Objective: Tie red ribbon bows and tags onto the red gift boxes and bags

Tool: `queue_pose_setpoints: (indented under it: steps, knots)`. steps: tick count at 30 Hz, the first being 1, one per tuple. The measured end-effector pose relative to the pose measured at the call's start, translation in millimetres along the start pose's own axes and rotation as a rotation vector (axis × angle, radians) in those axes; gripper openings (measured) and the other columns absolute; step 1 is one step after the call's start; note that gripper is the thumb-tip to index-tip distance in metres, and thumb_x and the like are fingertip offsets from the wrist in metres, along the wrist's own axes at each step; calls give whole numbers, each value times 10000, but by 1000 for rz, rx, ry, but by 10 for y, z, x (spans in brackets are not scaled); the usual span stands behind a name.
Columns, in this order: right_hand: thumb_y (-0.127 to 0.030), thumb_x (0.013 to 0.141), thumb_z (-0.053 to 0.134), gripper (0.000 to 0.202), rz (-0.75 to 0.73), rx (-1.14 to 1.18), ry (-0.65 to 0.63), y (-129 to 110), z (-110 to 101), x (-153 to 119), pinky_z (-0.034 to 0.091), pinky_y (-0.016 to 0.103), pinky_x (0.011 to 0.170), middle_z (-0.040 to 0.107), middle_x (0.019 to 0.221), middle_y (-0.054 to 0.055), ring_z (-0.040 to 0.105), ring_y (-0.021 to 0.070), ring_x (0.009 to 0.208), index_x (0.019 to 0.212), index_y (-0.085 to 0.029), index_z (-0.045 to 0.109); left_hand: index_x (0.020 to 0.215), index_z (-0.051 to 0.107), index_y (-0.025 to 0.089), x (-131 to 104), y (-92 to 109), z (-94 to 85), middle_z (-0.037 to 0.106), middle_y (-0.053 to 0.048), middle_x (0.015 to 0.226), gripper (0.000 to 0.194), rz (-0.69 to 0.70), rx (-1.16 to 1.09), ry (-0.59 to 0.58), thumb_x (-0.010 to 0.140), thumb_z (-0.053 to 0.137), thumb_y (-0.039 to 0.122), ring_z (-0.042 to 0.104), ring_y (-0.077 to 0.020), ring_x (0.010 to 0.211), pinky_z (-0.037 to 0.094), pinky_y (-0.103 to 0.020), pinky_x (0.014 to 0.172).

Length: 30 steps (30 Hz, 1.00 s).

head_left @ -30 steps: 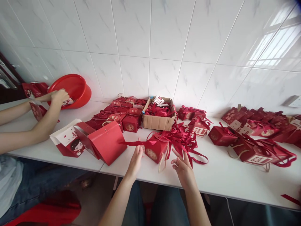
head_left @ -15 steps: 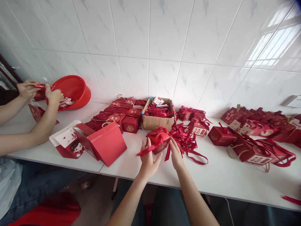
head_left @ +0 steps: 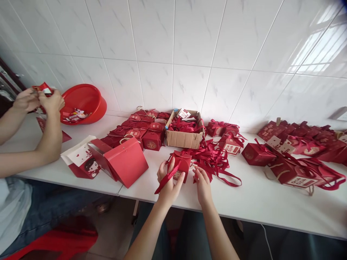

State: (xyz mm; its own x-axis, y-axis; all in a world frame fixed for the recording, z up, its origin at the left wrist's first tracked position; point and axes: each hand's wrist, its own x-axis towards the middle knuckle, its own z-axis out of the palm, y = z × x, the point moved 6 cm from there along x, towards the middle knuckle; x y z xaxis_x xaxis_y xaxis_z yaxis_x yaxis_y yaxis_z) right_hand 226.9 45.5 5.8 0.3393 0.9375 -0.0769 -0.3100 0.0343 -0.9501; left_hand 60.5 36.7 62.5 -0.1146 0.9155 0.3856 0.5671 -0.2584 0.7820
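Your left hand (head_left: 168, 184): cupped at the near-left side of a small red gift box (head_left: 182, 161), satin ribbon (head_left: 166, 180) across its fingers; firmness of hold unclear. Your right hand (head_left: 204, 183): loosely curled, right of that box; grip cannot be told. Beyond it: ribbon heap (head_left: 213, 157). Farther, beyond both hands: cardboard carton (head_left: 184, 140).

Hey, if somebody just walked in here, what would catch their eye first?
Probably the big red basin on the left, near the tiled wall, with small packets inside. Next, likely the tangle of dark red ribbons mid-table, in front of the cardboard box and partly to its right. Just left of that tangle, a small red box stands by the person's left hand.
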Motion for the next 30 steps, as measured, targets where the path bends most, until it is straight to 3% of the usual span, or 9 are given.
queue_pose_setpoints:
  steps: [6,10,14,17,20,23,27,30]
  knots:
    - [-527,783,589,477,-53,-122,36,-119,5,290,452,385,928,625,1220,87,560,264,1167,1165,-251,661,1422,428,231,-165,117,-55,324,-157,1431,533,8,-8,0,927,447,429,287,-325,1363,278,-551,1118]
    - [-528,734,637,440,-146,-256,101,-212,52,347,201,484,1127,525,1264,101,375,326,1311,1081,-271,724,1411,432,243,-198,82,-41,282,-135,1487,525,9,-41,-36,915,471,410,243,-316,1405,239,-547,1146]
    - [-546,760,609,409,-238,-295,82,-301,131,204,72,474,1162,377,1418,94,195,329,1412,1026,-265,742,1421,412,265,-130,17,-76,220,-118,1548,561,-10,-108,-65,893,519,421,169,-310,1453,208,-558,1161]
    - [-568,783,591,410,-264,-249,22,-315,165,-61,149,447,1151,421,1403,94,234,303,1405,1002,-250,728,1413,427,279,-35,-41,-166,272,-108,1545,558,-39,-184,-83,894,524,461,191,-295,1458,212,-535,1172]
    - [-575,801,592,399,-205,-149,-74,-213,192,-388,341,419,1037,626,1138,98,503,282,1190,958,-227,709,1376,484,265,49,-101,-271,331,-98,1532,536,-79,-261,-80,896,507,502,215,-286,1457,181,-500,1193]
    - [-546,805,623,363,-80,-25,-129,-35,199,-643,456,347,819,675,952,70,601,229,922,915,-211,709,1327,543,247,78,-148,-334,373,-84,1522,514,-123,-355,-83,903,476,529,257,-265,1448,188,-446,1201]
    - [-481,785,658,321,114,171,-192,115,201,-703,388,248,510,583,717,14,469,106,554,933,-199,701,1281,596,207,45,-211,-369,467,-88,1468,549,-200,-504,-112,912,422,574,341,-256,1415,247,-398,1186]
    - [-414,711,719,247,190,291,-252,60,202,-583,261,198,408,418,585,-55,280,60,453,829,-203,669,1283,596,186,24,-264,-395,529,-99,1418,598,-258,-604,-134,914,384,606,444,-280,1349,368,-401,1117]
